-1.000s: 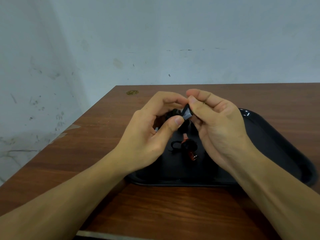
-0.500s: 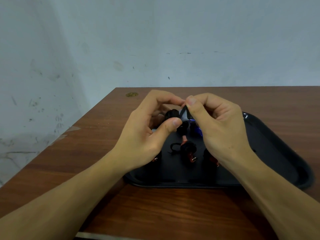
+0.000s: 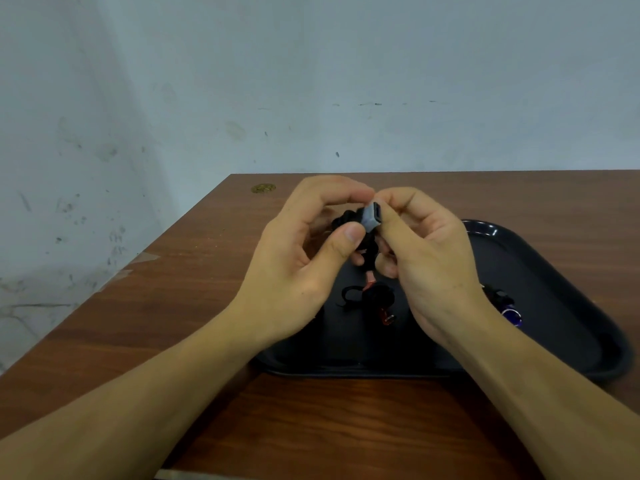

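Both hands meet above a black tray [image 3: 571, 299] on a brown wooden table [image 3: 173, 289]. My left hand [image 3: 304, 265] and my right hand [image 3: 433, 265] pinch a small grey-and-black part [image 3: 372, 218] between thumbs and fingertips. A black rounded piece [image 3: 341, 220] shows just behind it, by my left fingers. Black cord hangs below the hands. In the tray lies a black cable piece with a reddish end [image 3: 377, 299]. Another black piece with a blue end [image 3: 505, 306] lies to the right of my right wrist.
A small round brass fitting [image 3: 264, 188] is set in the table near its far left corner. A stained pale wall stands behind the table. The table's left edge runs diagonally toward me.
The small part has turned in my fingers and now shows its grey face. My right hand has shifted a little, uncovering the blue-ended piece in the tray.
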Tool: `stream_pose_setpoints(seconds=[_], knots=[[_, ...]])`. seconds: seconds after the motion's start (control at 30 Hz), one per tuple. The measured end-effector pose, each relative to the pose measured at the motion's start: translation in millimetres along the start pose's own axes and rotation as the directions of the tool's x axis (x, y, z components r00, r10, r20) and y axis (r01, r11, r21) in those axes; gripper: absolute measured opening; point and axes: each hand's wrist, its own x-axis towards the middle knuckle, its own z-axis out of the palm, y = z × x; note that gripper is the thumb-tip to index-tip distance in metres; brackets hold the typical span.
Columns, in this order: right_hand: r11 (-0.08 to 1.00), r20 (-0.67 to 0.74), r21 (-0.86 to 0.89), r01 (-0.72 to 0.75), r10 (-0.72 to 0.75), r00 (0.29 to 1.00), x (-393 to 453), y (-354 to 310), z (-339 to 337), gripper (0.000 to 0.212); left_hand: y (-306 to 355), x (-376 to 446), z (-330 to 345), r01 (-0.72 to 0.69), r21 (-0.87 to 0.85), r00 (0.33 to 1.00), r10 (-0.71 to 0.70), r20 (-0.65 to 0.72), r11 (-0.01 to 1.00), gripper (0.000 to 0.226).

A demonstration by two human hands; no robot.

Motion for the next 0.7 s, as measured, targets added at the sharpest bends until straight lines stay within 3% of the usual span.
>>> stream_pose_setpoints(seconds=[0.17, 0.23, 0.3, 0.37, 0.5, 0.7], knots=[[0.940, 0.049, -0.263, 0.216, -0.211, 0.976, -2, 1, -4, 0.016, 2, 4, 3, 0.149, -0.188, 0.979, -0.171, -0.110, 0.971, 0.020], [0.854, 0.121, -0.410, 0.320, -0.297, 0.947, -3, 2, -6, 0.015, 4, 6, 0, 0.189, -0.276, 0.962, -0.234, -0.140, 0.942, 0.021], [0.749, 0.194, -0.531, 0.397, -0.348, 0.917, -2, 5, -8, 0.030, 4, 8, -3, 0.227, -0.367, 0.943, -0.297, -0.148, 0.902, 0.020], [0.693, 0.220, -0.576, 0.434, -0.380, 0.899, 0, 6, -10, 0.037, 4, 10, -4, 0.270, -0.459, 0.920, -0.367, -0.135, 0.846, 0.020], [0.603, 0.242, -0.630, 0.489, -0.446, 0.862, 2, 2, -14, 0.030, 7, 10, -2, 0.354, -0.583, 0.885, -0.464, -0.044, 0.731, 0.025], [0.429, 0.329, -0.694, 0.579, -0.526, 0.784, 4, 0, -14, 0.024, 8, 10, -4, 0.416, -0.609, 0.876, -0.477, 0.071, 0.675, 0.034]])
